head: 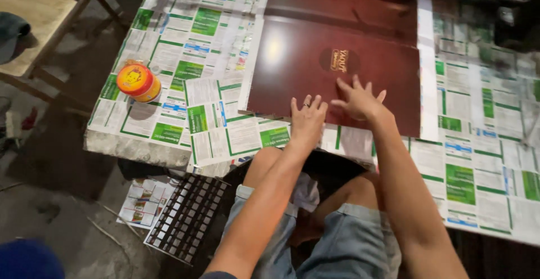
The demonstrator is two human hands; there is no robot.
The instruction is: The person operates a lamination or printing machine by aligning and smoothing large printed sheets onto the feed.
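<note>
**A:** What am I looking at on the head cam?

**B:** I see a glossy maroon sheet [315, 65], flat on the counter [140, 147], with an oval gold emblem [339, 60] near its middle. It sits centre-far in the scene. A second maroon sheet [337, 0] lies just beyond it, at the far edge.

**A:** Hands?

**B:** Both are flat on the sheet's near edge. The left hand [307, 120] has its fingers spread, palm down, resting right at the near border, with a ring on one finger. The right hand [360, 100] is just to the right of it and slightly farther in, fingers splayed, palm down, below the emblem. Neither one is gripping anything; I read both as released, pressing or resting only.

**A:** Hands touching each other?

**B:** Close together. I can't tell whether they make contact.

**A:** What's around it?

**B:** Green-and-white printed paper sheets [185, 48] cover the counter under and around the maroon sheet. A round orange and yellow tin [138, 81] stands on the paper, well to the left. The person's bare knees and light denim shorts [343, 239] are near, below the counter edge. On the floor at near left I see a flat black grid panel with rows of small cut-outs [185, 217], beside a loose printed sheet [140, 203]. A wooden bench [39, 20] is at far left.
</note>
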